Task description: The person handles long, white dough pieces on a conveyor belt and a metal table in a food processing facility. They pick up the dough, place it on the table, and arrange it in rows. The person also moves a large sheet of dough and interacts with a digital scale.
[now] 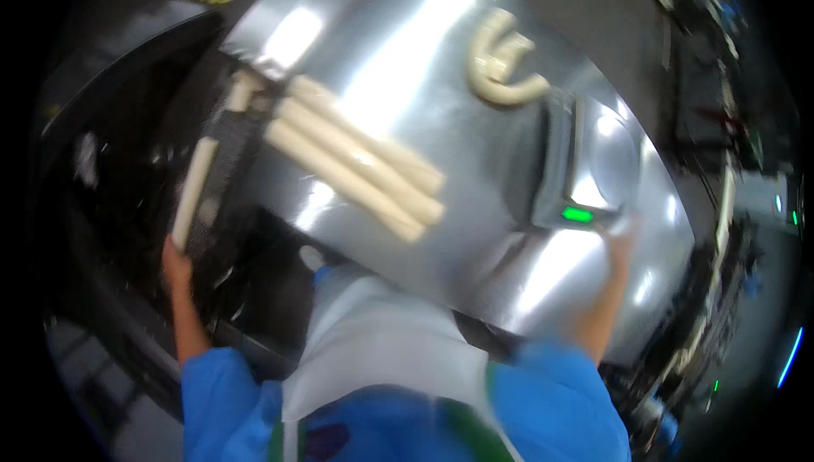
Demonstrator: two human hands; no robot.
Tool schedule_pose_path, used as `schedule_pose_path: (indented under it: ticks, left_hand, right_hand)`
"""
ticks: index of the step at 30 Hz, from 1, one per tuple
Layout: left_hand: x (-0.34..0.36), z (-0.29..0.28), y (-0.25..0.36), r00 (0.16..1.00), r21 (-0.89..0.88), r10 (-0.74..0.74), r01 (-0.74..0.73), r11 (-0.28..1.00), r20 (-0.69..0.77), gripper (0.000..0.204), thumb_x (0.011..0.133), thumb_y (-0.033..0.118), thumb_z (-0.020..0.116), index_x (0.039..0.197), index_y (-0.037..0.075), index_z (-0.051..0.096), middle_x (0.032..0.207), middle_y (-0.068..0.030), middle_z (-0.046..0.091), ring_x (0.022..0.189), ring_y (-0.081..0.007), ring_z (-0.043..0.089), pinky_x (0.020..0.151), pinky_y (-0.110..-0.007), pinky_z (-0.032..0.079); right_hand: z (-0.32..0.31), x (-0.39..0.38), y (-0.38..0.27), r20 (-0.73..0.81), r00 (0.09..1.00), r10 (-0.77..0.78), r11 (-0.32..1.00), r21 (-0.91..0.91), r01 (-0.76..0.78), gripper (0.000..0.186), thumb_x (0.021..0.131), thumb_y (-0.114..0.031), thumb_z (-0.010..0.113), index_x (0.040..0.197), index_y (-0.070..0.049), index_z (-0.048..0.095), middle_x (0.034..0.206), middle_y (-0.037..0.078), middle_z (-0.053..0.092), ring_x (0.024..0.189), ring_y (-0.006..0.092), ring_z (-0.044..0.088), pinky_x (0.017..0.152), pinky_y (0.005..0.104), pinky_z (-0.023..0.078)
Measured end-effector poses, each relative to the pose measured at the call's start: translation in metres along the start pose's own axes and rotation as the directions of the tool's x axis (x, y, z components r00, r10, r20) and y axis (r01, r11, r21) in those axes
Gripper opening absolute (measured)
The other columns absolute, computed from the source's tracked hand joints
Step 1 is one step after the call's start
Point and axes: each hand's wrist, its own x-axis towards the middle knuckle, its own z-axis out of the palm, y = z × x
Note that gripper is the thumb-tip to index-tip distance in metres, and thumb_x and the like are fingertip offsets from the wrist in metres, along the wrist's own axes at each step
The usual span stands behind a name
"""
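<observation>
My left hand (176, 267) is closed around the near end of a pale, dough-like roll (195, 191), which points away from me over a dark mesh surface (222, 172) left of the metal table. Blurred by motion, my right hand (621, 242) is beside the near right corner of a weighing scale (604, 153) with a lit green display; its fingers cannot be made out. Between my hands, three long pale rolls (352, 157) lie side by side on the shiny metal table (458, 148). Farther back rests a curved pale roll (487, 72) with a shorter piece inside its bend.
Another pale piece (243, 91) lies at the far end of the mesh, by the table's left edge. A dark, wide trough-like machine (119, 165) stands to my left. Beyond the table's right side is cluttered equipment (721, 208), hard to make out.
</observation>
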Motion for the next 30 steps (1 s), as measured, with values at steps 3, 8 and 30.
schedule_pose_path:
  ticks: [3,8,30]
  left_hand:
    - [-0.033,-0.012,0.028,0.982,0.015,-0.177,0.178,0.984,-0.071,0.057,0.072,-0.001,0.06,0.127,0.002,0.048,0.124,-0.0206,0.052,0.117,-0.0349,0.049,0.1,-0.043,0.039]
    - [0.015,-0.069,0.06,0.963,-0.044,-0.27,0.27,0.962,0.011,0.054,0.066,0.002,0.063,0.118,0.009,0.053,0.115,-0.0187,0.058,0.111,-0.0361,0.053,0.092,-0.042,0.045]
    - [-0.152,-0.042,0.393,0.551,-0.585,0.306,0.811,0.023,0.776,0.054,0.089,0.031,0.062,0.131,0.006,0.039,0.109,-0.0092,0.057,0.097,-0.0196,0.057,0.081,-0.039,0.049]
  right_hand:
    - [-0.002,0.015,-0.081,-0.002,0.891,-0.455,0.89,-0.019,0.455,0.112,0.061,-0.046,0.082,0.146,-0.007,0.02,0.147,0.018,0.027,0.137,0.0339,0.022,0.111,0.0495,0.023]
    - [0.053,0.003,-0.06,0.027,0.83,-0.557,0.775,-0.342,0.532,0.093,0.076,-0.071,0.052,0.145,-0.013,0.03,0.148,0.017,0.03,0.135,0.0394,0.028,0.106,0.0545,0.023]
    - [0.043,0.198,-0.177,0.06,0.991,-0.116,0.977,-0.172,0.124,0.089,0.072,-0.072,0.056,0.137,-0.012,0.043,0.138,0.015,0.045,0.129,0.0295,0.041,0.106,0.056,0.022]
